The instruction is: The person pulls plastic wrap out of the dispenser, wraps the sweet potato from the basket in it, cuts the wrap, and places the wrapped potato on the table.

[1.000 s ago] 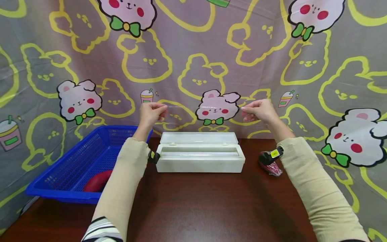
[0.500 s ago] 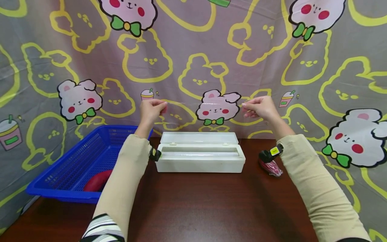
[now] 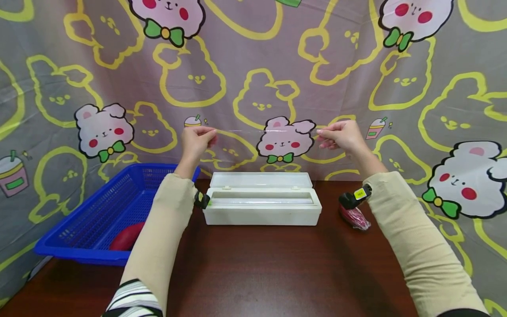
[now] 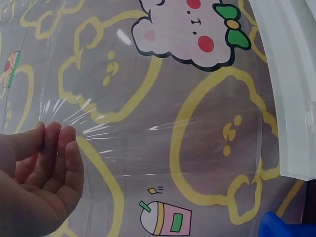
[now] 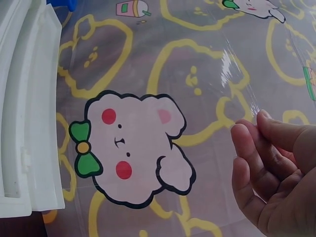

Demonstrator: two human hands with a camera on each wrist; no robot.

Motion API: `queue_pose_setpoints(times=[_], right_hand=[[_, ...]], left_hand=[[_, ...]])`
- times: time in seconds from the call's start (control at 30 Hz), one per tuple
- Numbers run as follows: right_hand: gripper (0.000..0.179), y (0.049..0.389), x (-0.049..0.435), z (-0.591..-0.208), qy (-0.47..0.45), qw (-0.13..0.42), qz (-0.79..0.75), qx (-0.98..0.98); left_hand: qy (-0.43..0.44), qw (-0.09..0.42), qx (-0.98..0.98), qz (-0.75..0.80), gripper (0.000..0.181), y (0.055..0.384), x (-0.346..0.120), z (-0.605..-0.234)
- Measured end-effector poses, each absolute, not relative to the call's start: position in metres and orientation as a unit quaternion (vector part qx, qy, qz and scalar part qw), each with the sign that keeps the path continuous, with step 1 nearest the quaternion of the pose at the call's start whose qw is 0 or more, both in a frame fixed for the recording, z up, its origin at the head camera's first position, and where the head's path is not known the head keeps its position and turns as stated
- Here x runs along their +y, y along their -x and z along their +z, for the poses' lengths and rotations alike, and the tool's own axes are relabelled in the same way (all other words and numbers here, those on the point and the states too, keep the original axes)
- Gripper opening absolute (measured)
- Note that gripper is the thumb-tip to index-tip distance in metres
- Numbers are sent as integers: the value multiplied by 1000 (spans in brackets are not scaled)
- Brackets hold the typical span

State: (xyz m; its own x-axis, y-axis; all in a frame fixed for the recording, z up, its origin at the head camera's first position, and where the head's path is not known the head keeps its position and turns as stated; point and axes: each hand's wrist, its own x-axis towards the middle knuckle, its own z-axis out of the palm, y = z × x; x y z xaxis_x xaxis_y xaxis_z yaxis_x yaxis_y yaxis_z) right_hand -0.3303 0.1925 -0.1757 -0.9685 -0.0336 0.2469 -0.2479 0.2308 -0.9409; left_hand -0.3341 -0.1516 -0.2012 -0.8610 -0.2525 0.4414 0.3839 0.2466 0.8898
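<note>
Beige sleeves [image 3: 159,237] go with striped fabric [image 3: 136,296] and a black, yellow-labelled right-wrist camera [image 3: 355,197].

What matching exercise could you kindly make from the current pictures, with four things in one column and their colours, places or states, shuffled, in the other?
Column one:
1. Film
2. Box
3. Basket
4. Table

Column two:
A. Blue, left of the white container in the head view
B. Reddish brown, bearing the white container
C. White, with its lid open
D. Clear, pinched by the left hand and the right hand

Right pairs: 1-D, 2-C, 3-A, 4-B.
</note>
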Motion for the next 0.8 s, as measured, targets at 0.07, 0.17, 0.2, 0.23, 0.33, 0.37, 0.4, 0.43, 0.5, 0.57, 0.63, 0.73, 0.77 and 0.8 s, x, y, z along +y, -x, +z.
queue_pose_setpoints(times=[0.07,0.17,0.2,0.23,0.33,0.37,0.4,0.43,0.5,0.57,0.63,0.73,0.77,0.8], right_hand=[[11,330,193,-175,-93,89,616,-777],[12,330,192,-175,-94,96,618,-775],[12,330,193,-175,-96,98,618,-774],[11,330,192,-175,-96,102,620,-772],[10,330,191,-175,-103,111,629,-762],[10,330,191,-176,-105,114,633,-759],[10,330,191,-176,-108,117,637,-755],[10,330,190,-176,-110,121,639,-752],[10,331,190,-177,-116,130,640,-749],[10,331,190,-178,-122,139,638,-747],[12,331,190,-178,-127,147,634,-748],[10,328,192,-180,-131,150,631,-750],[10,326,193,-182,-131,149,629,-752],[9,323,194,-183,-132,148,626,-754]], left_hand=[[44,260,-743,-616,21,334,-151,-200],[46,264,-740,-618,22,333,-151,-199],[47,266,-738,-619,22,333,-150,-198],[48,270,-735,-620,22,333,-150,-198],[47,283,-727,-624,21,333,-149,-199],[45,287,-725,-625,20,333,-149,-199],[43,291,-722,-627,20,334,-148,-199],[40,294,-719,-628,20,334,-148,-200],[37,299,-712,-634,20,336,-147,-200],[37,305,-707,-637,20,337,-147,-201],[43,310,-700,-641,20,336,-146,-201],[58,315,-695,-644,20,333,-147,-204],[64,313,-693,-646,20,330,-147,-205],[69,310,-691,-649,20,326,-147,-206]])
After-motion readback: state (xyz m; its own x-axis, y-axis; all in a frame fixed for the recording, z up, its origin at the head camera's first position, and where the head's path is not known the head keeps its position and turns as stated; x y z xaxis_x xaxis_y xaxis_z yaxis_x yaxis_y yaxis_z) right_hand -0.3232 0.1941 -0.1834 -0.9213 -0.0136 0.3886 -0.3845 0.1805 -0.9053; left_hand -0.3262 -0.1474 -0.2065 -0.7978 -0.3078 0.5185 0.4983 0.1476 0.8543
